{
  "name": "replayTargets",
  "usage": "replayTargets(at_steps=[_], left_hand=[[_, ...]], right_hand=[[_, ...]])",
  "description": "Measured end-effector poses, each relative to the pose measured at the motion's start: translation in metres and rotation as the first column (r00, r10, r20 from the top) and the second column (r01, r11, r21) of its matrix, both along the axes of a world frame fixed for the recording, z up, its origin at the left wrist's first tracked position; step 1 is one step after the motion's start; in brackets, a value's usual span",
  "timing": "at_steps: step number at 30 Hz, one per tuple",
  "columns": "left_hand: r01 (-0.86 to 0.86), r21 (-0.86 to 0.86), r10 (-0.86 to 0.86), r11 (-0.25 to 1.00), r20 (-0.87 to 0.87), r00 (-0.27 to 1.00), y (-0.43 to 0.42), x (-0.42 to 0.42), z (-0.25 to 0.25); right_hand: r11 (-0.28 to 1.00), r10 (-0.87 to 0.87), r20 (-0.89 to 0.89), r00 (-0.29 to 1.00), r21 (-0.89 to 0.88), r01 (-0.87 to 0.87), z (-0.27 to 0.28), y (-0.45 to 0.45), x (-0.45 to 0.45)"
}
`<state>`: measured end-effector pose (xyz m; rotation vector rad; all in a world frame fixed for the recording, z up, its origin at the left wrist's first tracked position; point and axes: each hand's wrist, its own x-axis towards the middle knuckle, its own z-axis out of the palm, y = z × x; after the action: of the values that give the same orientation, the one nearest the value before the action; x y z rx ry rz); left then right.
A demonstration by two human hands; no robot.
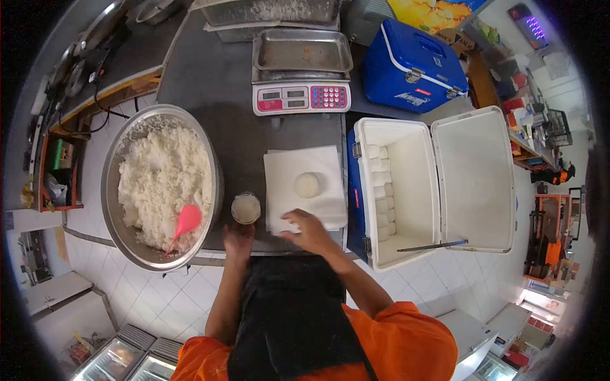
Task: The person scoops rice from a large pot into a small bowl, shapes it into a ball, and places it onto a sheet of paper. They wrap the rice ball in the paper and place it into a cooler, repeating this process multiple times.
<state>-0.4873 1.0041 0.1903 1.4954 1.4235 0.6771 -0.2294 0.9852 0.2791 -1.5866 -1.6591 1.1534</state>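
My left hand [239,240] is closed on the near side of a small round cup [246,208] with white contents, at the counter's front edge. My right hand [309,232] holds nothing; its fingers are apart and bent over the front of a stack of white paper sheets [284,171]. A round mound of white rice [307,185] sits on the top sheet, just beyond that hand. To the left, a large metal basin [109,184] holds loose white rice [166,171]. A pink rice scoop [189,218] rests in it, near the front right.
A white and pink scale [302,99] with a metal tray [305,51] stands behind the paper. At right, an open cooler [419,209] contains several white packets [380,184], its lid [473,178] tipped outward. Behind it is a closed blue cooler [413,70].
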Motion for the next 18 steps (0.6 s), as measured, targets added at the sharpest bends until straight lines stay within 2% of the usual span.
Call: replayTargets(at_steps=[1, 2, 3, 6, 7, 8, 9, 10, 11, 12, 14, 15, 16, 17, 18], left_hand=[[-0.001, -0.003, 0.001, 1.000, -0.001, 1.000, 0.000, 0.000, 0.001], [-0.241, -0.480, 0.495, 0.844, 0.519, 0.697, 0.000, 0.001, 0.002], [-0.051, -0.866, 0.868, 0.497, 0.497, 0.013, -0.001, 0.000, 0.004], [-0.086, -0.849, 0.853, 0.521, 0.518, 0.061, -0.012, -0.001, 0.008], [-0.090, -0.852, 0.857, 0.516, 0.512, 0.063, -0.021, -0.008, -0.004], [-0.178, -0.504, 0.434, 0.845, 0.453, 0.779, -0.032, -0.021, -0.022], [0.126, -0.147, -0.143, 0.981, -0.118, 0.983, -0.039, -0.028, -0.033], [0.127, -0.150, -0.146, 0.980, -0.121, 0.982, -0.039, -0.013, -0.016], [-0.136, -0.446, 0.275, 0.885, 0.263, 0.925, -0.044, 0.011, -0.002], [-0.201, -0.753, 0.698, 0.627, 0.428, 0.574, -0.044, 0.037, 0.017], [-0.090, -0.475, 0.310, 0.875, 0.410, 0.858, -0.033, 0.071, 0.031], [0.008, -0.067, 0.003, 0.998, 0.166, 0.986, -0.023, 0.090, 0.049], [0.242, 0.297, -0.188, 0.924, -0.199, 0.962, -0.011, 0.106, 0.067], [0.243, 0.296, -0.189, 0.924, -0.198, 0.962, 0.000, 0.115, 0.073], [0.375, 0.330, -0.264, 0.866, -0.336, 0.904, 0.009, 0.124, 0.078]], right_hand=[[0.996, -0.022, 0.015, 1.000, -0.082, 0.023, 0.004, -0.007, 0.021], [1.000, -0.006, 0.180, 0.984, -0.028, 0.011, -0.003, -0.011, 0.042], [1.000, 0.001, 0.338, 0.941, 0.024, -0.009, -0.017, -0.014, 0.060], [0.994, 0.087, 0.402, 0.911, 0.025, -0.105, -0.057, -0.012, 0.093], [0.994, 0.090, 0.398, 0.913, 0.018, -0.106, -0.065, -0.009, 0.097], [0.987, 0.152, 0.436, 0.887, -0.016, -0.161, -0.073, -0.004, 0.100], [0.976, 0.211, 0.471, 0.857, -0.052, -0.212, -0.077, -0.002, 0.102], [0.976, 0.211, 0.466, 0.859, -0.054, -0.210, -0.079, -0.001, 0.105], [0.968, 0.245, 0.458, 0.855, -0.069, -0.240, -0.080, 0.000, 0.108], [0.959, 0.279, 0.447, 0.850, -0.082, -0.272, -0.082, 0.001, 0.109], [0.953, 0.299, 0.419, 0.857, -0.076, -0.295, -0.090, 0.002, 0.117], [0.947, 0.314, 0.398, 0.862, -0.072, -0.312, -0.094, 0.002, 0.119], [0.947, 0.315, 0.396, 0.863, -0.072, -0.312, -0.087, 0.005, 0.119], [0.954, 0.299, 0.395, 0.869, -0.114, -0.276, -0.069, 0.010, 0.117], [0.959, 0.281, 0.398, 0.874, -0.155, -0.238, -0.059, 0.014, 0.118]])
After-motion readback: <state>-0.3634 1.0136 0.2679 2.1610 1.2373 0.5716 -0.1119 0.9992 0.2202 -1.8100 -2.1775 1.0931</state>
